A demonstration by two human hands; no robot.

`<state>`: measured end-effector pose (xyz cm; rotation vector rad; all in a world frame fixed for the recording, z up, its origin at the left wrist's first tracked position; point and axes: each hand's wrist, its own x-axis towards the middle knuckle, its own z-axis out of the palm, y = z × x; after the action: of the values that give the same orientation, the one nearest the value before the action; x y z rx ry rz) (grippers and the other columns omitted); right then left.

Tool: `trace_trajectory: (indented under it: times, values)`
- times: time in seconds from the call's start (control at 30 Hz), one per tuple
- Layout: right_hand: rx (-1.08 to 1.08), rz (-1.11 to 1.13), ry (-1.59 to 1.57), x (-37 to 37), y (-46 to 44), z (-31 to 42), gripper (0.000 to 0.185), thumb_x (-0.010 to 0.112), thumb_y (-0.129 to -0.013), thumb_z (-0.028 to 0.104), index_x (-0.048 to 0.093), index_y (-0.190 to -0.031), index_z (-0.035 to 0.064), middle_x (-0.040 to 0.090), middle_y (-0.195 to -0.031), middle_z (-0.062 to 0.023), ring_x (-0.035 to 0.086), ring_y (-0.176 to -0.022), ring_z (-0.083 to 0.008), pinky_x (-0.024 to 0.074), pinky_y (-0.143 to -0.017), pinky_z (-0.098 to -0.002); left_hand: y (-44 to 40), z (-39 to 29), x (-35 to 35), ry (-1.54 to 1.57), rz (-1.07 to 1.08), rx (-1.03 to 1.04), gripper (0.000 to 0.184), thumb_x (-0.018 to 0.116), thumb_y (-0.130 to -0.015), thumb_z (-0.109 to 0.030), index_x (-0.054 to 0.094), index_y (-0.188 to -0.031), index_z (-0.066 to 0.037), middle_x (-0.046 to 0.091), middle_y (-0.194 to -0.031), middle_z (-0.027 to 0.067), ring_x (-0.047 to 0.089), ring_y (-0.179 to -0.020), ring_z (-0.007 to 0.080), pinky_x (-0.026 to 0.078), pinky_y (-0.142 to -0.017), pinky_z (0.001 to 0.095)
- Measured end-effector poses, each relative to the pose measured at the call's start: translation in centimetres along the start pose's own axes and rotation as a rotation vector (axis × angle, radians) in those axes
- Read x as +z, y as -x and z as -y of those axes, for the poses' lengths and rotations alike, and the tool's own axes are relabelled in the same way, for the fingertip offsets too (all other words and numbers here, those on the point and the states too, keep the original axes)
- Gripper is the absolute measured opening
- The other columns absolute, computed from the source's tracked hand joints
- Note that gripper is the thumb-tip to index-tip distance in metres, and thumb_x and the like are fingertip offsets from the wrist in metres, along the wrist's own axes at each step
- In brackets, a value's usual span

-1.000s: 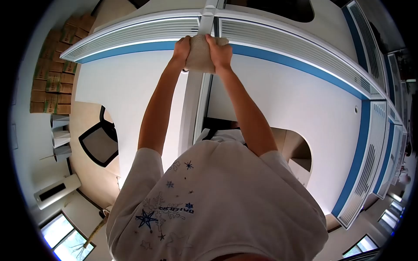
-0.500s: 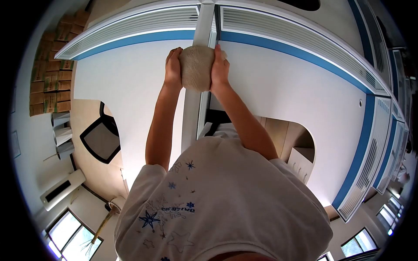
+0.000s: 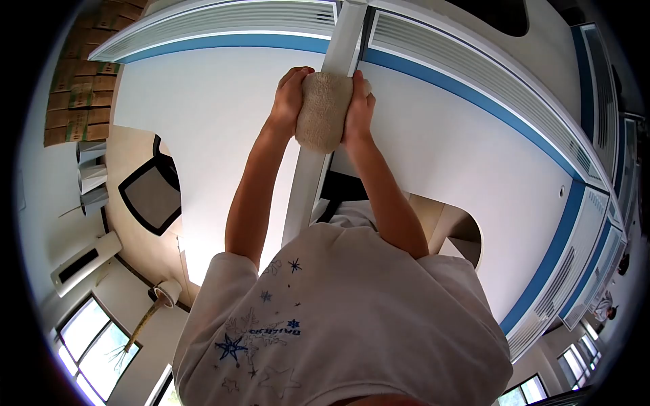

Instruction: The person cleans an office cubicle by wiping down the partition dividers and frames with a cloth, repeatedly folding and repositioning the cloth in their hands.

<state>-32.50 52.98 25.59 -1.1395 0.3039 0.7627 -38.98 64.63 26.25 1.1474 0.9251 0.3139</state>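
Observation:
A beige, fuzzy-textured cloth (image 3: 321, 115) is bunched into a thick pad over the narrow white top rail (image 3: 306, 193) of a desk divider. My left hand (image 3: 291, 96) grips its left side, with the fingers curled toward the far end. On the opposite side, my right hand (image 3: 359, 111) presses against the cloth, thumb side up. A small pale bit shows beside the right fingers, too unclear to name. Both arms reach straight forward, and the cloth hides the part of the rail beneath it.
White desktops (image 3: 223, 108) lie on both sides of the rail. Louvred panels with blue strips (image 3: 467, 101) cross the far edge. A black-framed chair (image 3: 152, 193) stands at left, near a potted plant (image 3: 166, 292). Stacked cardboard boxes (image 3: 81, 91) are at far left. A person (image 3: 604, 308) is far right.
The view has shifted and tilted, so the rail now slants. My hands and the cloth appear farther right, and slightly nearer my body along the rail. Both hands keep their hold.

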Motion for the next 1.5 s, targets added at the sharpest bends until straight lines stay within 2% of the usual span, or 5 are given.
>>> trace_trajectory:
  times: [0.17,0.37,0.83,1.33,1.5]
  values:
    - [-0.163,0.037,0.000,-0.9,-0.1,-0.8,0.056,0.058,-0.096,0.050,0.065,-0.104,-0.0056,0.066,-0.095,-0.0123,0.063,-0.089,-0.0235,0.0507,-0.079,-0.0376,-0.7,1.6,-1.0,0.121,0.108,0.014,0.032,0.043,-0.101,-0.024,0.061,-0.115,-0.001,0.063,-0.101,0.0109,0.061,-0.091,0.0209,0.052,-0.081,0.0359]
    - [-0.402,-0.158,0.329,-2.0,1.9,-0.7,0.057,0.061,-0.093,0.049,0.068,-0.094,-0.0081,0.070,-0.091,-0.0237,0.068,-0.085,-0.0331,0.0510,-0.079,-0.0410,-0.9,2.3,-1.5,0.061,0.064,-0.052,0.038,0.043,-0.102,-0.030,0.054,-0.123,-0.001,0.062,-0.106,0.0137,0.064,-0.092,0.0243,0.054,-0.081,0.0378]
    - [-0.407,-0.061,0.126,-2.0,1.7,-1.8,0.038,0.068,-0.095,0.036,0.060,-0.095,-0.0015,0.065,-0.086,-0.0113,0.059,-0.079,-0.0187,0.0495,-0.075,-0.0333,3.7,0.6,-0.3,-0.125,-0.163,0.095,0.045,0.046,-0.103,-0.036,0.061,-0.121,0.003,0.063,-0.098,0.0121,0.060,-0.088,0.0191,0.051,-0.079,0.0337]
    - [-0.661,-0.105,0.340,-0.1,-3.7,1.5,0.038,0.062,-0.095,0.034,0.060,-0.092,-0.0035,0.068,-0.083,-0.0226,0.067,-0.078,-0.0377,0.0503,-0.071,-0.0435,-3.8,-1.0,0.9,0.000,0.016,-0.064,0.041,0.047,-0.102,-0.035,0.062,-0.108,0.002,0.064,-0.094,0.0114,0.061,-0.082,0.0205,0.052,-0.076,0.0374]
    - [-0.566,-0.114,0.377,-0.6,-3.2,0.9,0.057,0.062,-0.092,0.049,0.066,-0.098,-0.0075,0.071,-0.091,-0.0214,0.068,-0.086,-0.0298,0.0523,-0.078,-0.0401,-2.7,0.1,0.3,0.013,-0.120,0.160,0.037,0.054,-0.101,-0.037,0.064,-0.105,-0.001,0.062,-0.092,0.0076,0.058,-0.082,0.0180,0.050,-0.077,0.0348]
